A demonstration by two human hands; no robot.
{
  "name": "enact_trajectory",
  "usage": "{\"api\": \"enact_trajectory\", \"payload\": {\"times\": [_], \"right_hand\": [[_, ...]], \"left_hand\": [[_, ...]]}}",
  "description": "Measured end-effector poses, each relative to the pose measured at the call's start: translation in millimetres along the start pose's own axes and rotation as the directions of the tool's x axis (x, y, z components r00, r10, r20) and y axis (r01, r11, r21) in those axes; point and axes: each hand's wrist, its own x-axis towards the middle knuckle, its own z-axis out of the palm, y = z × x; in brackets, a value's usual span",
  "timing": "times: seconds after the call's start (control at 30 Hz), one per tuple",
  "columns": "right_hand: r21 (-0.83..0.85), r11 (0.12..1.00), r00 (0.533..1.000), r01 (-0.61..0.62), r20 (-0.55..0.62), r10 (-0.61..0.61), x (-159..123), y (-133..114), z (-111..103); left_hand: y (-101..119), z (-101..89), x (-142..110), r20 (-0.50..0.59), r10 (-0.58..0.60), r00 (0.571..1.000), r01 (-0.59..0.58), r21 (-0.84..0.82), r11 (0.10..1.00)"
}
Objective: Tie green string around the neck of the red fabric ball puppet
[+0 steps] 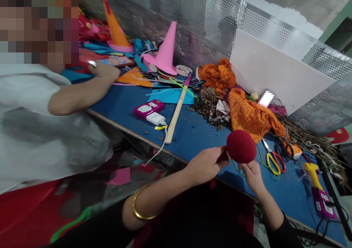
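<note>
I watch the round red ball (241, 146), no long axis showing, above the near edge of the blue table (203, 142), just right of my left hand (207, 163), which grips a dark red piece (223, 157) beside it; my right hand (253, 175) curls beneath, its hold unclear.

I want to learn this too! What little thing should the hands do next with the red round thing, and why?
Maybe tilt the red round thing a little to look underneath: the left hand is at its left side, the right hand is below it, and its underside is hidden from here.
</note>
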Motion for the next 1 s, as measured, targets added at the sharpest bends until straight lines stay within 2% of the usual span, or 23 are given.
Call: {"api": "enact_trajectory", "payload": {"times": [0.1,0.17,0.2,0.23,0.3,0.37,0.43,0.5,0.53,0.63,0.77,0.9,1.0], "right_hand": [[-0.147,0.976,0.987,0.161,0.022,-0.16,-24.1,-7.9,-2.7],[-0.18,0.946,0.96,0.269,-0.029,-0.278,-33.7,-17.8,-6.3],[-0.138,0.945,0.949,0.298,-0.063,-0.308,-35.8,-23.1,-7.5],[-0.054,0.948,0.944,0.315,-0.086,-0.319,-36.2,-28.0,-7.7],[0.224,0.93,0.956,0.292,-0.078,-0.281,-33.0,-35.5,-5.0],[0.497,0.849,0.983,0.178,-0.051,-0.176,-28.2,-39.3,0.9],[0.605,0.793,0.997,0.066,-0.067,-0.032,-26.2,-40.0,7.5],[0.541,0.841,0.991,0.021,-0.125,0.056,-28.9,-39.5,12.7],[0.469,0.883,0.986,0.027,-0.158,0.054,-31.7,-39.3,14.5],[0.228,0.968,0.979,0.109,-0.191,-0.065,-41.5,-40.7,17.9],[0.025,0.98,0.969,0.197,-0.159,-0.19,-44.8,-43.4,24.6],[0.021,0.974,0.972,0.224,-0.077,-0.222,-34.8,-41.7,24.3],[0.079,0.964,0.967,0.252,0.021,-0.255,-26.8,-42.1,5.0]], "left_hand": [[-10.5,4.1,3.6,-0.045,-0.041,0.998,0.035,-0.13,0.991],[-13.3,7.3,4.2,-0.049,-0.094,0.994,0.089,-0.097,0.991],[-13.2,9.0,4.2,-0.036,-0.116,0.993,0.114,-0.066,0.991],[-12.3,10.8,4.1,-0.016,-0.132,0.991,0.131,-0.034,0.991],[-8.6,14.1,4.0,0.028,-0.15,0.988,0.149,0.036,0.988],[-3.5,16.3,4.1,0.047,-0.174,0.984,0.168,0.119,0.979],[1.3,16.8,4.3,0.039,-0.204,0.978,0.192,0.201,0.96],[5.0,16.2,4.3,0.016,-0.226,0.974,0.215,0.259,0.942],[6.3,15.9,4.1,0.008,-0.233,0.972,0.222,0.278,0.935],[7.1,16.6,3.5,-0.027,-0.236,0.971,0.232,0.32,0.919],[-0.3,22.6,5.6,-0.052,-0.224,0.973,0.227,0.369,0.901],[-12.5,27.5,11.0,-0.022,-0.239,0.971,0.223,0.45,0.865],[-17.9,24.3,12.1,-0.007,-0.197,0.98,0.175,0.492,0.853]]}}
